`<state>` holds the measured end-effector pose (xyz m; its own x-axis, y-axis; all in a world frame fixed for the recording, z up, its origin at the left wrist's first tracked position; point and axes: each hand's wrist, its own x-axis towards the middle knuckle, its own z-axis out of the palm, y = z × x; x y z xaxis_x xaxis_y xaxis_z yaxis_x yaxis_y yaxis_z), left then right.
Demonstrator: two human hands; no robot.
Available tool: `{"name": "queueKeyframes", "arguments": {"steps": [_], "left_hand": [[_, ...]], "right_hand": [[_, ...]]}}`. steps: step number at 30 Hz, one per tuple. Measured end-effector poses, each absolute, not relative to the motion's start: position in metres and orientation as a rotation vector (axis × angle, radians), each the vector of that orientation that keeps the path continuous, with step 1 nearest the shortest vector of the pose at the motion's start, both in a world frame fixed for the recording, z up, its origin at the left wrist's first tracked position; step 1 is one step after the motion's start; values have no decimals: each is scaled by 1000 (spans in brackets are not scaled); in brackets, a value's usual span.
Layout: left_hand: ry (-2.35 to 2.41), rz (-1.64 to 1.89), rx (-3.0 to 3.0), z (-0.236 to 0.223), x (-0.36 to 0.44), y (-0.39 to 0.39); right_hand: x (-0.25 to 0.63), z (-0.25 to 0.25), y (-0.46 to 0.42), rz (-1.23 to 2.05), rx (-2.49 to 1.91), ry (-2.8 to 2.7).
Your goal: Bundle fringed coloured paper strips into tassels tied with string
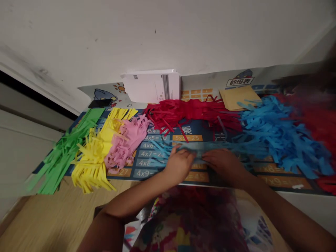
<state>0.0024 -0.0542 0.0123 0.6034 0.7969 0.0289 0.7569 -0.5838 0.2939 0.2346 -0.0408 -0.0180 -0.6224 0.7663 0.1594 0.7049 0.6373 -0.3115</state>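
In the middle of the table, a strip of light blue tissue paper with fringed ends [198, 147] lies crosswise between my hands. My left hand [181, 162] has its fingers closed on the strip's middle, just left of centre. Facing it, my right hand [224, 164] pinches the same strip, its fingers slightly blurred. The fringe spreads out beyond both hands. Behind them lies a red fringed paper bundle [187, 110]. Pink fringed paper [128, 138] is to the left, and a thick pile of blue fringed paper [278, 129] is to the right.
Yellow fringed paper [98, 150] and green fringed paper [70, 150] hang over the table's front left edge. Against the wall stand white sheets [153, 87]; near them are a dark phone [100, 103] and a yellow paper [238, 97]. More red fringe [312, 115] blurs at the right.
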Motion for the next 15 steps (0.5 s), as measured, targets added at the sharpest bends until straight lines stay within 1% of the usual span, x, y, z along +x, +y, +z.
{"name": "queueKeyframes", "arguments": {"steps": [3,6,8,11,15], "left_hand": [[1325,300,2425,1,-6,-34],[1405,342,2271,3,-12,-17],[1466,290,2234,7,-8,-8],[1573,170,2283,11,2,2],[1647,27,2347,8,9,10]], "right_hand": [[253,-25,-29,521,-1309,-2395],[257,-22,-14,696,-1523,-2261],[251,-17,-4,658,-1700,-2259],[239,-15,6,487,-1883,-2303],[233,-22,4,387,-1874,-2304]]}}
